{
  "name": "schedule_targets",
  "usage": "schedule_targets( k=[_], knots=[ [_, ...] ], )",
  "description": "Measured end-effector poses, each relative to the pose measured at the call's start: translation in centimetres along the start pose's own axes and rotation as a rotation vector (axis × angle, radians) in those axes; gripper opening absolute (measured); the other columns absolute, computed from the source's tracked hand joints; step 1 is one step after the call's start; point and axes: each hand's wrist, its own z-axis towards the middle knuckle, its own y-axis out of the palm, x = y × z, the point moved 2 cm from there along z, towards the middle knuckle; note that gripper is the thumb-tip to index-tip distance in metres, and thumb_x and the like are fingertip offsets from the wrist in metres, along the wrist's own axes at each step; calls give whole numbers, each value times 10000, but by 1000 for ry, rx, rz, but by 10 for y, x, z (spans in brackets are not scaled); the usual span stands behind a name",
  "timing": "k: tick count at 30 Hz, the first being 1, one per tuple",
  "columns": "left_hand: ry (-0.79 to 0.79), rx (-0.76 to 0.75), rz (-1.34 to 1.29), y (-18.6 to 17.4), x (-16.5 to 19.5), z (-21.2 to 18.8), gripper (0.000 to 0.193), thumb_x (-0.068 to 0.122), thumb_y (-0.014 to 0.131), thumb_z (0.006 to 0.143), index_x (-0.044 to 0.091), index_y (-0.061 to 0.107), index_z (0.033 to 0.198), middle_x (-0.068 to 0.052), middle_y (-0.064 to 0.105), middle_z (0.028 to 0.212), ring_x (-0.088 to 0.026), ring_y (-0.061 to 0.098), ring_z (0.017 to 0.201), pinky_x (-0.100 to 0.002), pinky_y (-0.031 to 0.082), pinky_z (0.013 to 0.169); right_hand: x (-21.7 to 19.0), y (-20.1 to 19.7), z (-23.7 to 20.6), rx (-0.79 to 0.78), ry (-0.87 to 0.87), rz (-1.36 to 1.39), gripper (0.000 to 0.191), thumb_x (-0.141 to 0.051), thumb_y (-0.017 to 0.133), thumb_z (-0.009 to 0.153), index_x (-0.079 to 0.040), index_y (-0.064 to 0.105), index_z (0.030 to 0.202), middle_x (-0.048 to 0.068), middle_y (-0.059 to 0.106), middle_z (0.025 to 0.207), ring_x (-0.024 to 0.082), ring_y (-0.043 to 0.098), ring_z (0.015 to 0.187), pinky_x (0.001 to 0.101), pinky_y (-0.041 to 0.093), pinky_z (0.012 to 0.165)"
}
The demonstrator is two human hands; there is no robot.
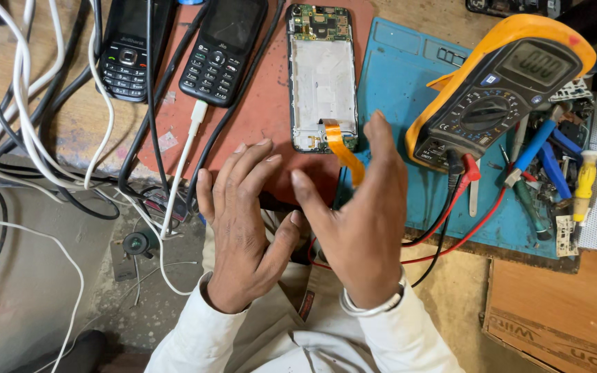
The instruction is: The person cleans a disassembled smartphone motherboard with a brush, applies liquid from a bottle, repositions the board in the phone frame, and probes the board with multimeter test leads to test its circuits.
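Observation:
My left hand (pixel 240 224) hovers palm down near the bench's front edge, fingers spread, holding nothing. My right hand (pixel 364 217) is beside it, fingers apart and empty, a white bangle at the wrist. Just beyond my right fingertips lies an opened smartphone frame (pixel 323 72) with its circuit board showing at the top and an orange flex cable (pixel 343 148) curling out of its lower end toward my right hand. Neither hand touches the phone.
Two black keypad phones (pixel 224 48) (pixel 127 52) lie at the back left among white and black cables (pixel 29 131). A yellow-cased multimeter (pixel 499 93) with red and black leads sits on a blue mat (pixel 395 76). Screwdrivers and tweezers (pixel 554 173) pile at right. Cardboard (pixel 554 311) lies below.

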Motion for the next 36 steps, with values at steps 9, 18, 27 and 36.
schedule_targets(
  k=[9,18,27,36],
  knots=[
    [24,30,-101,-5,-2,-1,675,108,677,865,83,413,1485,-123,467,1584,-307,404,1528,-510,39,1307,-7,28,31,57,60,-30,1009,-275,894,920,86,216,1576,300,575,1393,423,597,1231,474,464,1083],
    [25,32,-94,-8,1,0,602,201,691,940,76,456,1480,-141,484,1562,-312,417,1499,-516,72,1286,-2,18,26,83,15,6,992,-157,942,860,38,249,1542,301,516,1394,424,571,1308,454,470,1143],
    [-4,79,-119,-21,8,1,527,174,667,1010,39,464,1476,-147,529,1538,-319,495,1463,-455,246,1266,20,7,37,-65,521,755,790,-132,786,932,97,350,1548,185,690,1159,162,658,1005,277,553,850],
    [-293,221,-789,-31,6,5,610,116,632,1037,-24,356,1563,-181,547,1455,-233,638,1285,-356,524,1093,-1,-23,-9,-186,464,855,749,23,724,901,27,358,1555,210,723,1161,179,719,996,285,592,858]
  ],
)
